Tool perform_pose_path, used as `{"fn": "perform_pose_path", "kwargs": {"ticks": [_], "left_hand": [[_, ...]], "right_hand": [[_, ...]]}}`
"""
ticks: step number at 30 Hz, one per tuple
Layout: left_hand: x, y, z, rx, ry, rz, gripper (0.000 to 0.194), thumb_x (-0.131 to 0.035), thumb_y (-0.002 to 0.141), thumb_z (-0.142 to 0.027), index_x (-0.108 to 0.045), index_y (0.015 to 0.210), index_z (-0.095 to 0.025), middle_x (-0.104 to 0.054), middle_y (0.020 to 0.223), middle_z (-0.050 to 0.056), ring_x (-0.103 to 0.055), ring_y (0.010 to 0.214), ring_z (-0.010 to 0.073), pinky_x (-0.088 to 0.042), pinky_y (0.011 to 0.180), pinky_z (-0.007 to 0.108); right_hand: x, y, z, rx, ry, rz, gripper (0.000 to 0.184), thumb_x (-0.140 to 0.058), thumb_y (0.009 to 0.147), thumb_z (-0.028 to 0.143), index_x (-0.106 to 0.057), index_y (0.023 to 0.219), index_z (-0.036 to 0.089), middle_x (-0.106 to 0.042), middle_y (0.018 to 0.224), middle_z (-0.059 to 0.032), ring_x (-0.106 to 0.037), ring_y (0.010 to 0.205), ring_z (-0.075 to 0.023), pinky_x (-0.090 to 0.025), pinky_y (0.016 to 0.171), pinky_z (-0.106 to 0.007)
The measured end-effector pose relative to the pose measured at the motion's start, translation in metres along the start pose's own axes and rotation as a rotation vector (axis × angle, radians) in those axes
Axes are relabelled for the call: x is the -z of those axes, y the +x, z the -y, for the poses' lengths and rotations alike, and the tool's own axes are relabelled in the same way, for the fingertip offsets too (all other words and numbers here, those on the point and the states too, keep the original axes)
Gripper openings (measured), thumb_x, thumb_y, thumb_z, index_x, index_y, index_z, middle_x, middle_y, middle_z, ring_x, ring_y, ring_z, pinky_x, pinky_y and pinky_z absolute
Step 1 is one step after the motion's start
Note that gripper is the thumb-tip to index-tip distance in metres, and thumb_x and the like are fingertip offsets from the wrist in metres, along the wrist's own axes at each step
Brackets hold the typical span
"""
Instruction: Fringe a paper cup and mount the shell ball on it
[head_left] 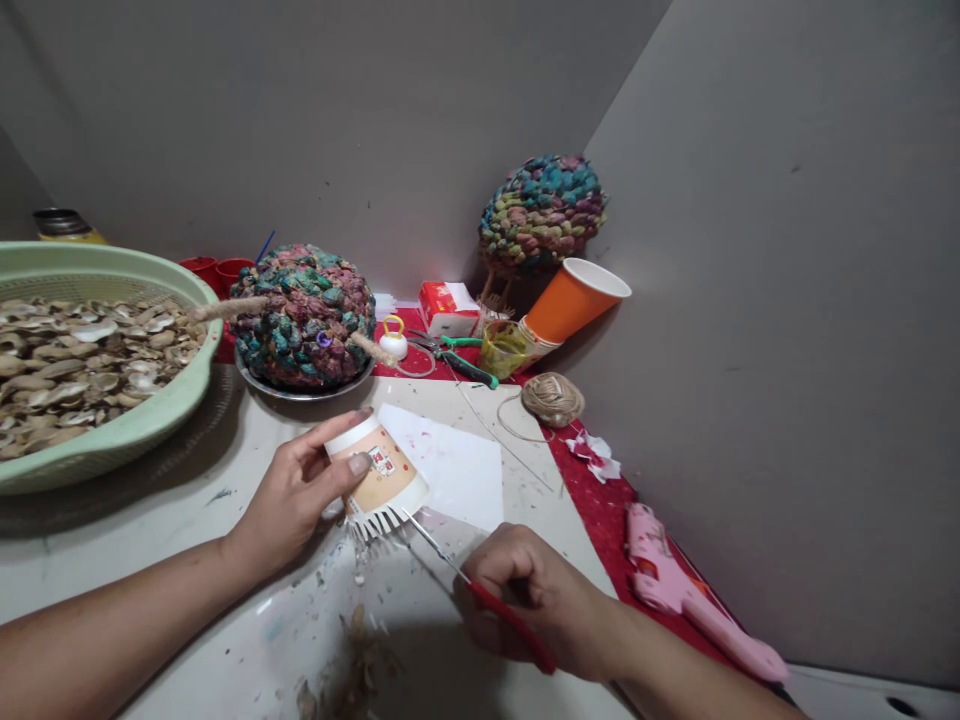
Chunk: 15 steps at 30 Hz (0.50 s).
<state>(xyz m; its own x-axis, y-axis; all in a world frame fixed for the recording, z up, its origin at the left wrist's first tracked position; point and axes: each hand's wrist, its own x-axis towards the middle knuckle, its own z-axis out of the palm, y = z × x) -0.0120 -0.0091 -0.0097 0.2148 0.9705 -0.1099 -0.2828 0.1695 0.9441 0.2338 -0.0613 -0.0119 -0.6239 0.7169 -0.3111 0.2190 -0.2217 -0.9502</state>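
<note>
My left hand is closed around a paper cup, thumb on its printed side. The cup is tilted, and its lower rim is cut into a fringe of narrow strips. My right hand grips red-handled scissors by the handles. Their metal blades reach up and left to the cup's rim, beside the fringed part. Whether the blades are apart is too small to tell. Behind the cup lies a sheet of white paper with pink marks.
A green basket of shells stands left. Behind are a painted shell-covered ball in a metal dish, a similar raised one, green-handled pliers, an orange cup and a twine ball. A pink glue gun lies right.
</note>
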Motion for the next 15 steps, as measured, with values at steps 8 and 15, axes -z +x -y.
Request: {"fn": "perform_pose_path", "kwargs": {"ticks": [8,15], "left_hand": [[0.0003,-0.0023,-0.0008,-0.007,0.017,-0.005,0.057,-0.084,0.074,-0.040,-0.069,0.124,-0.016,-0.073,0.126,0.012,-0.066,0.110,0.0293,-0.051,0.095,0.037],[0.0008,-0.0018,0.0006,0.006,-0.002,0.033,0.058,-0.084,0.074,-0.040,-0.070,0.125,-0.017,-0.074,0.124,0.012,-0.066,0.114,0.0321,-0.052,0.094,0.037]], "right_hand": [[0.0000,0.0000,-0.0017,0.027,0.020,-0.011,0.062,-0.077,0.075,0.061,-0.047,0.049,0.014,-0.040,0.045,0.0036,-0.032,0.042,-0.0040,-0.023,0.040,-0.018],[0.0001,-0.0002,-0.0003,0.032,0.008,0.008,0.062,-0.075,0.077,0.062,-0.050,0.049,0.013,-0.043,0.044,0.0024,-0.034,0.041,-0.0040,-0.024,0.040,-0.018]]}}
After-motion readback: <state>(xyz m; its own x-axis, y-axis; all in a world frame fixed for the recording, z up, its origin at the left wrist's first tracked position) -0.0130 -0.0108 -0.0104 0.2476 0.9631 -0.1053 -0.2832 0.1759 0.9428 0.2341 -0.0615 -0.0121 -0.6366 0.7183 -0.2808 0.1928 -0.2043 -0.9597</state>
